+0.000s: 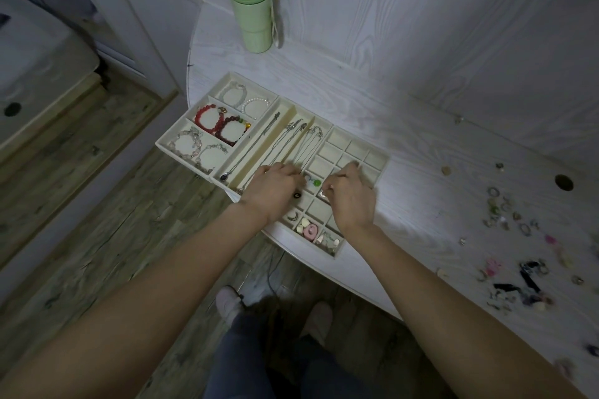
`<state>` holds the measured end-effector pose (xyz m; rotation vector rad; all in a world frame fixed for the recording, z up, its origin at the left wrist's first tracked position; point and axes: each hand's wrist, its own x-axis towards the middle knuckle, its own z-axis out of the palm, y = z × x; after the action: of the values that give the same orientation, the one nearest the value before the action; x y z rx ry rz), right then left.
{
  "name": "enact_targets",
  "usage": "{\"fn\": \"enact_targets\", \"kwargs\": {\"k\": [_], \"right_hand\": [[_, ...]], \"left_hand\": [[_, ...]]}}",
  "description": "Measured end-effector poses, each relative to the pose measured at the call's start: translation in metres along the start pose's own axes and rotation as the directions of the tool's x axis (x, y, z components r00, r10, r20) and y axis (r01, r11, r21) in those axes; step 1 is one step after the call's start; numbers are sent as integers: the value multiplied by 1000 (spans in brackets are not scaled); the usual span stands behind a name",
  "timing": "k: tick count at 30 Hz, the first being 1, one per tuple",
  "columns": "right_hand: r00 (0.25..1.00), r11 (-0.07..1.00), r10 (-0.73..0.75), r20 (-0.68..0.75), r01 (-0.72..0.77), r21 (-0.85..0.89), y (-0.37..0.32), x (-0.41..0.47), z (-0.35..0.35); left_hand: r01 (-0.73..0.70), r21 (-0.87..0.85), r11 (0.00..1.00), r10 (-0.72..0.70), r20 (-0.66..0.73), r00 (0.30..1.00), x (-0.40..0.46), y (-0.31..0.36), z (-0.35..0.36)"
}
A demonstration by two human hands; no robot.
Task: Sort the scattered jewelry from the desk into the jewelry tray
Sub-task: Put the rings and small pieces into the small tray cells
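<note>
Three-section cream jewelry tray (376, 155) holds beaded bracelets (223, 126).

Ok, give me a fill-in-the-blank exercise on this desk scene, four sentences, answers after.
1. The tumbler standing behind the jewelry tray is ____ in colour.
2. The dark red bracelets lie in the ____ of the tray's three bracelet compartments.
3. The loose rings still on the desk lie to the ____ of the tray.
4. The left hand and right hand are both over the ____.

Answers: green; middle; right; tray
</note>
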<state>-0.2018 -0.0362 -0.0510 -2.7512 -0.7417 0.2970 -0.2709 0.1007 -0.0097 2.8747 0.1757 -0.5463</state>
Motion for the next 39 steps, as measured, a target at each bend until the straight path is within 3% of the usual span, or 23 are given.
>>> {"fn": "enact_targets", "kwargs": {"k": [13,20,28,39], "right_hand": [[996,993,-88,4,87,84,12,4,-1],[995,963,37,-88,-12,270,26,0,-5],[999,997,-36,-14,37,66,15,1,-5],[998,998,-51,-39,50,-23,11,9,0]], "left_hand": [[0,-15,1000,0,-22,1000,3,1,0],[-2,-30,1000,1,-14,1000,2,3,-5],[0,-31,1000,0,-1,1000,2,4,-5],[-1,-17,1000,0,-7,1000,3,4,-6]]}}
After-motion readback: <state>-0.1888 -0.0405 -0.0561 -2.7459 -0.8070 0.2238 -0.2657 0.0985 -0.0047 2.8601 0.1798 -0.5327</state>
